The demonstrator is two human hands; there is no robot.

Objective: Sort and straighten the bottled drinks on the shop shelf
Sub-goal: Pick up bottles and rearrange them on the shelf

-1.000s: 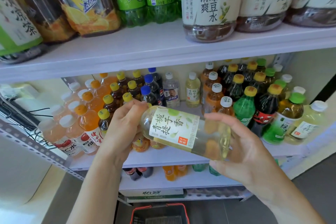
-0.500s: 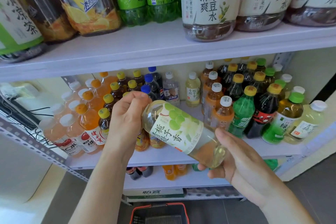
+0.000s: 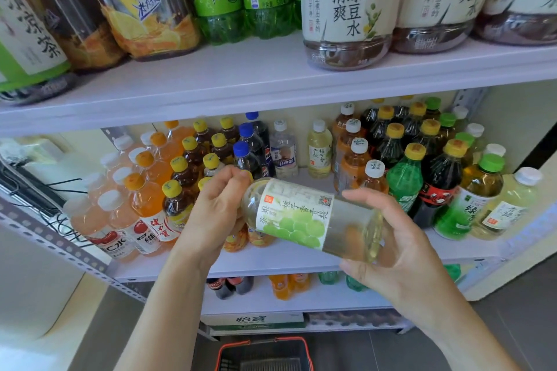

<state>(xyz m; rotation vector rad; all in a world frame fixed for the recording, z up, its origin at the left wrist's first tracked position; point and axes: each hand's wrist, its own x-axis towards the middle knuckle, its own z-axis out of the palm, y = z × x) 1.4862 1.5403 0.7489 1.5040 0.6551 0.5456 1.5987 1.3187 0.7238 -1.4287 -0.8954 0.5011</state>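
- While the bottle (image 3: 301, 217) lies sideways before the middle shelf (image 3: 271, 263), the left hand (image 3: 217, 205) grips its cap end and the right hand (image 3: 398, 253) cups its base with curled fingers.
- Risk, I judge: swinging it upright could knock the front-row bottles (image 3: 375, 167) beside either hand.
- Room: a bare lane (image 3: 304, 173) runs back to a matching bottle (image 3: 319, 149); the upper shelf (image 3: 271, 84) caps headroom.

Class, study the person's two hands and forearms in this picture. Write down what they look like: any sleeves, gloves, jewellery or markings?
Nothing is worn that the picture shows. The left hand and right hand are ungloved, and no rings show. The left forearm and right forearm are bare down to the picture's lower edge: no sleeve, watch, bracelet or marking.
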